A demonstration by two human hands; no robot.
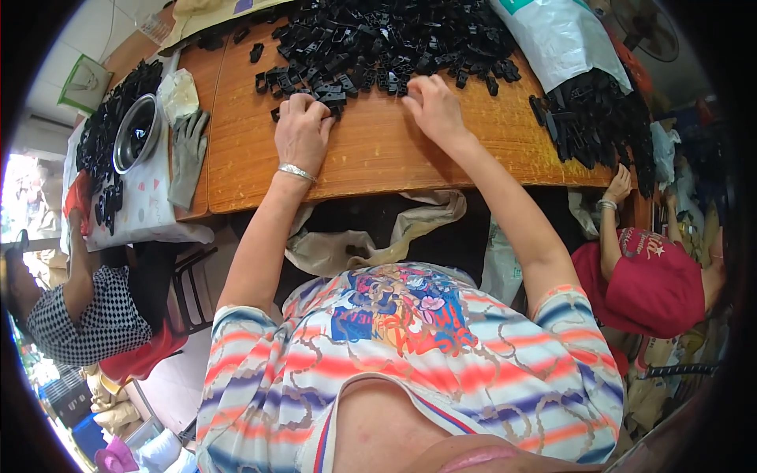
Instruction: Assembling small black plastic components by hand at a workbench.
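A big heap of small black plastic clips [394, 43] covers the far middle of the wooden table [378, 150]. At the heap's near left edge, my left hand [303, 130] is closed, its fingers bent down over a black plastic clip; other clips lie against its fingertips. Palm down, my right hand [435, 109] is by the heap's near edge, right of centre. Its fingers are curled in, and whatever they hold, if anything, is hidden. A bracelet [297, 172] circles my left wrist.
A white sack [564, 39] spills black parts [587, 118] at the right, where a person in red [643, 280] reaches in. On the left are a metal bowl [120, 142], a grey glove [188, 162], more black parts and a person in a checked top [91, 319].
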